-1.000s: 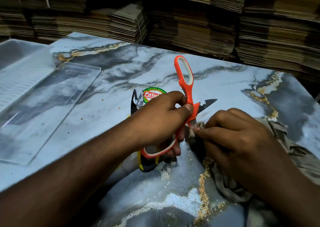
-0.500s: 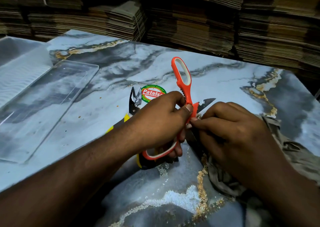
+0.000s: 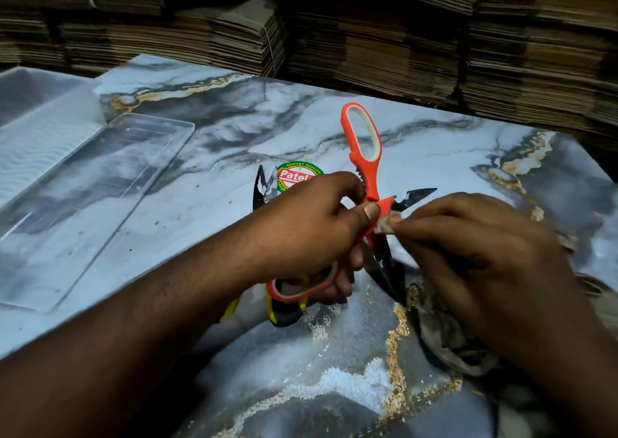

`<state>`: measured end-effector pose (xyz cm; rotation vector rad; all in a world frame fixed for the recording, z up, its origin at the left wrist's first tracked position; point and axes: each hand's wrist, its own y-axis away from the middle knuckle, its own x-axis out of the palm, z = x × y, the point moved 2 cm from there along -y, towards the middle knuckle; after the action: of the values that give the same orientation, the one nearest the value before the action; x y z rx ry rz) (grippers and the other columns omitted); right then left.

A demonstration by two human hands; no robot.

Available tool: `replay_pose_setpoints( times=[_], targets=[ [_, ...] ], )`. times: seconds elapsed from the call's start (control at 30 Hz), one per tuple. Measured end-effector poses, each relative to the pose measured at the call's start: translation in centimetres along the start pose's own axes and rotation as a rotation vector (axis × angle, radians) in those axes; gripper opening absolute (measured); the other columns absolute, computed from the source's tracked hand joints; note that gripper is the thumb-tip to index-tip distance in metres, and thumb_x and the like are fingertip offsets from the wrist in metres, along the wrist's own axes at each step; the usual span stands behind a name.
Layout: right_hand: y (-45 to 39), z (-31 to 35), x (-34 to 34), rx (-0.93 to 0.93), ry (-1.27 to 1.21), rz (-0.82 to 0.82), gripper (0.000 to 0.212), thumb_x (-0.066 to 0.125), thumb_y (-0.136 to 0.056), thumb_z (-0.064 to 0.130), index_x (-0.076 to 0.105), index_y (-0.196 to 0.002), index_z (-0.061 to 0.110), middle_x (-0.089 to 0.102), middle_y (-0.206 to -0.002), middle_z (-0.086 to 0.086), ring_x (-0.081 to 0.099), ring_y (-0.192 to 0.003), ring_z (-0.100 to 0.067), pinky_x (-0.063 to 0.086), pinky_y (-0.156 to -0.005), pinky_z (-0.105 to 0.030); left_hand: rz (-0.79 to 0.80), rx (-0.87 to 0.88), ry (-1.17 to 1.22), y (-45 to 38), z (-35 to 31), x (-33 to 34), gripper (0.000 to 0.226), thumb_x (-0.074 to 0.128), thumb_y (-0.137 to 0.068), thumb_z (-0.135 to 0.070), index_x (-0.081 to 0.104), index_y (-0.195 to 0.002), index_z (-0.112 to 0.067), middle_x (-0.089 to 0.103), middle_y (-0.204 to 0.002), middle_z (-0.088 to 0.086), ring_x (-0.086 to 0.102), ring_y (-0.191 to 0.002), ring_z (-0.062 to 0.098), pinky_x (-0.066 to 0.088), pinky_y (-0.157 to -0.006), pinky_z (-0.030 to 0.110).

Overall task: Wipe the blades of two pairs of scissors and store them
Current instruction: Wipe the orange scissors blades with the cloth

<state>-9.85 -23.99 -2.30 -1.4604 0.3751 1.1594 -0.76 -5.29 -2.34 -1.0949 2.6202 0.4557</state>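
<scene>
Stacks of flattened cardboard (image 3: 384,46) line the back of one marble-patterned table (image 3: 234,130). Two scissors are present. The left hand (image 3: 311,227) grips the orange scissors (image 3: 364,156), spread open, above the table. The right hand (image 3: 475,247) pinches one cloth (image 3: 444,334) against a blade near the pivot. The yellow-black scissors (image 3: 284,315) lie beneath. One clear lid (image 3: 100,186) and one clear box (image 3: 36,123) rest at left.

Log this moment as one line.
left hand grips orange scissors, open | right hand pinches cloth at pivot | yellow scissors on table
</scene>
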Motion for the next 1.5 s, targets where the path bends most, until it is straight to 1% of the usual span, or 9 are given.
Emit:
replay_pose_setpoints(
  times=[0.23,0.4,0.57,0.73,0.9,1.07,1.23,1.37,1.5],
  targets=[
    [0.5,-0.4,1.0,-0.060,-0.020,0.161,0.017,0.066,-0.100,0.021,0.082,-0.105,0.017,0.068,-0.092,0.000,0.066,-0.083,-0.024,0.055,-0.068,-0.043,-0.075,0.057,-0.091,-0.5,0.3,-0.4,0.018,0.046,-0.112,-0.029,0.053,-0.098,-0.019,0.070,-0.066,0.004,0.074,-0.054,0.027,0.057,-0.047,0.035],
    [-0.5,-0.3,1.4,-0.026,0.032,0.071,0.013,0.070,-0.097,0.017,0.081,-0.103,0.014,0.069,-0.091,-0.003,0.065,-0.081,-0.024,0.055,-0.069,-0.042,-0.048,0.078,-0.122,-0.5,0.3,-0.4,0.018,0.045,-0.112,-0.028,0.051,-0.097,-0.021,0.070,-0.066,0.006,0.074,-0.053,0.026,0.057,-0.049,0.035],
    [0.5,-0.5,1.1,-0.072,-0.001,0.167,0.019,0.067,-0.100,0.023,0.080,-0.091,0.013,0.066,-0.086,-0.001,0.063,-0.077,-0.025,0.054,-0.065,-0.042,-0.081,0.085,-0.118,-0.7,0.7,-0.1,0.020,0.047,-0.111,-0.028,0.053,-0.094,-0.022,0.068,-0.064,0.004,0.071,-0.050,0.025,0.057,-0.048,0.036],
    [-0.7,-0.3,1.4,-0.045,0.054,0.078,0.014,0.069,-0.097,0.019,0.081,-0.099,0.012,0.068,-0.090,-0.003,0.064,-0.080,-0.025,0.055,-0.066,-0.042,-0.088,0.106,-0.156,-0.9,0.6,-0.3,0.018,0.047,-0.111,-0.029,0.054,-0.095,-0.024,0.069,-0.064,0.005,0.072,-0.050,0.023,0.058,-0.049,0.036],
    [0.3,0.1,1.3,-0.074,0.095,0.146,0.016,0.067,-0.099,0.025,0.078,-0.091,0.016,0.064,-0.086,-0.001,0.062,-0.078,-0.027,0.053,-0.061,-0.041,-0.086,0.099,-0.124,-1.0,1.0,-0.5,0.018,0.047,-0.111,-0.028,0.055,-0.098,-0.018,0.068,-0.062,0.003,0.070,-0.049,0.025,0.057,-0.051,0.037],
    [-0.6,0.3,1.8,-0.026,0.119,0.031,0.012,0.067,-0.098,0.019,0.078,-0.095,0.014,0.064,-0.088,-0.004,0.061,-0.078,-0.029,0.052,-0.062,-0.043,-0.092,0.143,-0.185,-1.2,1.0,-0.4,0.020,0.047,-0.111,-0.030,0.054,-0.093,-0.025,0.070,-0.063,0.004,0.072,-0.050,0.025,0.057,-0.054,0.037],
    [0.1,0.4,1.4,-0.029,0.136,0.114,0.013,0.069,-0.098,0.025,0.076,-0.089,0.019,0.062,-0.085,0.001,0.061,-0.077,-0.026,0.051,-0.057,-0.040,-0.103,0.133,-0.140,-1.3,1.3,-0.5,0.019,0.048,-0.111,-0.029,0.054,-0.094,-0.024,0.068,-0.061,0.004,0.070,-0.048,0.026,0.057,-0.053,0.038],
    [-0.6,0.4,1.4,-0.007,0.118,0.057,0.009,0.069,-0.097,0.020,0.078,-0.095,0.017,0.064,-0.088,-0.001,0.061,-0.079,-0.027,0.051,-0.060,-0.041,-0.102,0.155,-0.159,-1.2,1.2,-0.4,0.018,0.047,-0.111,-0.029,0.054,-0.096,-0.023,0.068,-0.062,0.006,0.069,-0.048,0.028,0.059,-0.053,0.042],
    [-0.3,0.8,0.9,-0.062,0.207,0.164,0.005,0.072,-0.090,0.023,0.077,-0.089,0.024,0.063,-0.085,0.004,0.063,-0.077,-0.025,0.048,-0.054,-0.035,-0.111,0.142,-0.147,-1.1,1.2,-0.5,0.018,0.048,-0.111,-0.029,0.055,-0.096,-0.021,0.068,-0.062,0.006,0.070,-0.050,0.030,0.061,-0.054,0.047]
  ],
)
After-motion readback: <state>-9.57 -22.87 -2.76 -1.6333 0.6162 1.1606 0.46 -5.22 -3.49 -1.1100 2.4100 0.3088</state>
